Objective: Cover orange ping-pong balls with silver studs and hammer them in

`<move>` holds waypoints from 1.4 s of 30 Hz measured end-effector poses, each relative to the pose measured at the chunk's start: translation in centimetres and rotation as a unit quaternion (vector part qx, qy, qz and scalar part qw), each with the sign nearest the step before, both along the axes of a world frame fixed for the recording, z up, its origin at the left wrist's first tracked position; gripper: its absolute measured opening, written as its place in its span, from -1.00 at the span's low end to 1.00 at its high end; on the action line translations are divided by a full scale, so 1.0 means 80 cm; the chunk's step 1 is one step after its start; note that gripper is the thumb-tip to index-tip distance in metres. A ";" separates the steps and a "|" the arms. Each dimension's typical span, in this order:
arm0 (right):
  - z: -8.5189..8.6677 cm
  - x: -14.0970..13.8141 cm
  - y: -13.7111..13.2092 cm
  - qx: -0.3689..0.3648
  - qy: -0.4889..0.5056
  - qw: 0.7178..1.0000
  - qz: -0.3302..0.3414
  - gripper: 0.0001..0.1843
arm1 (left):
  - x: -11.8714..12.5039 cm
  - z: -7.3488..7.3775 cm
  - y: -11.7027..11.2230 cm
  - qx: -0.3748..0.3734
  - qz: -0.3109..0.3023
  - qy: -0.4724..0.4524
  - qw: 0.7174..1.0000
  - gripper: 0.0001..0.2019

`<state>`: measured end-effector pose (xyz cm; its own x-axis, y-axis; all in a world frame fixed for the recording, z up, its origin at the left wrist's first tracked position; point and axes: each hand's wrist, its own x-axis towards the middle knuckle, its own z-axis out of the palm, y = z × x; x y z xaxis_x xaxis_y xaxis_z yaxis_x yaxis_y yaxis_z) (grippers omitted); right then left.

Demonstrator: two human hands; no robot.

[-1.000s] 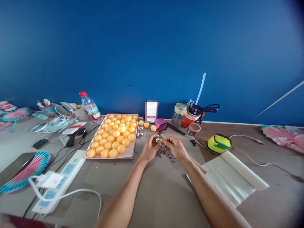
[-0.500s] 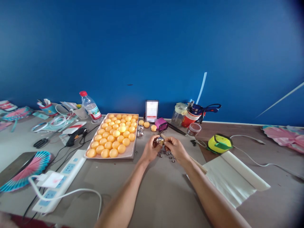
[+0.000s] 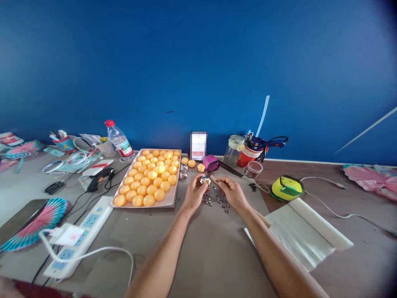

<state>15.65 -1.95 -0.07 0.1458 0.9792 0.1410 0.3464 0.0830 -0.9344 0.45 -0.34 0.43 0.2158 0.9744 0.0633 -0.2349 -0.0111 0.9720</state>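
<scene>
My left hand (image 3: 194, 192) is closed round a small ball covered in shiny silver pieces (image 3: 205, 180), held just above the table. My right hand (image 3: 231, 191) has drawn a little to the right of the ball; its fingers are curled, and I cannot make out whether they pinch anything. A thin wooden stick (image 3: 214, 180) lies between the two hands. Several small silver pieces (image 3: 217, 201) are scattered on the table beneath them. Two silver-covered balls (image 3: 183, 171) rest beside the tray.
A white tray (image 3: 172, 198) of several orange balls sits left of my hands, with loose orange balls (image 3: 196, 164) behind. A power strip (image 3: 79, 236), glue gun (image 3: 98, 178), water bottle (image 3: 118, 140), pink box (image 3: 210, 162), jars (image 3: 233, 149), yellow tape holder (image 3: 286, 187), white paper roll (image 3: 304, 231) and paper fans (image 3: 34, 221) surround the area.
My hands were together on the silver ball; now the right hand has pulled away to the right while the left keeps the ball and has shifted slightly left.
</scene>
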 end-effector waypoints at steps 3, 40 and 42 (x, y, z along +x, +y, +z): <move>0.000 -0.002 -0.005 0.027 -0.154 0.986 0.051 -0.75 | -0.003 -0.004 0.006 -0.013 0.007 -0.045 0.999 -0.64; 0.025 -0.013 -0.009 -0.076 0.333 0.937 0.069 -0.70 | -0.004 0.002 0.003 -0.034 -0.044 0.022 0.998 -0.50; 0.027 -0.013 -0.010 -0.088 0.308 0.943 0.087 -0.68 | -0.004 0.002 0.003 -0.036 -0.052 0.032 0.997 -0.49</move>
